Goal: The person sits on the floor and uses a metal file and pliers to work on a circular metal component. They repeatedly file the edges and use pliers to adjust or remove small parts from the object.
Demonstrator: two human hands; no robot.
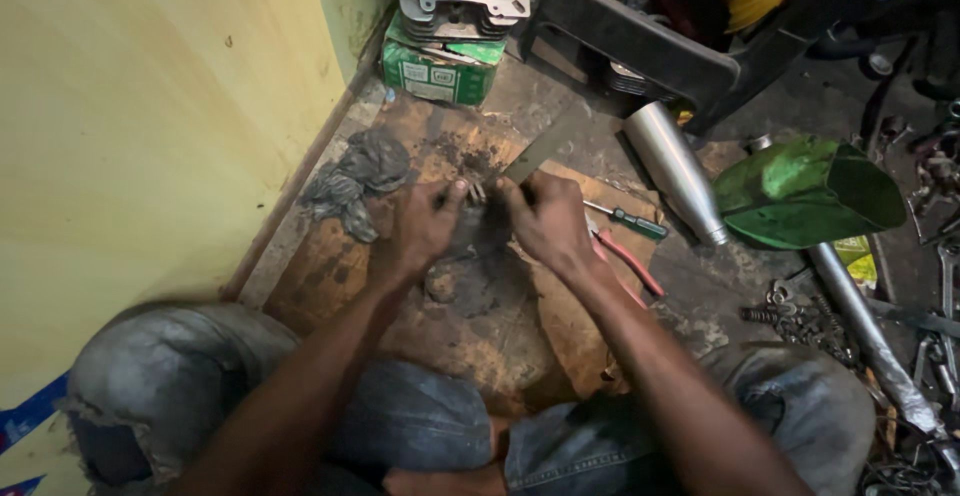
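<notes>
Hands meet mid-floor over a grimy metal part (470,241). Left hand (420,231) clamps its left side, right hand (545,221) grips a flat metal file (545,151) running up-right away from the body. Part sits dead centre, equally near both. Further right: screwdriver (630,219), red-handled pliers (628,261), green tank (805,193). No containers holding anything I can see.

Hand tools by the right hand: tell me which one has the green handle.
The screwdriver, lying beyond the right hand. The pliers beside it have red handles instead.
</notes>
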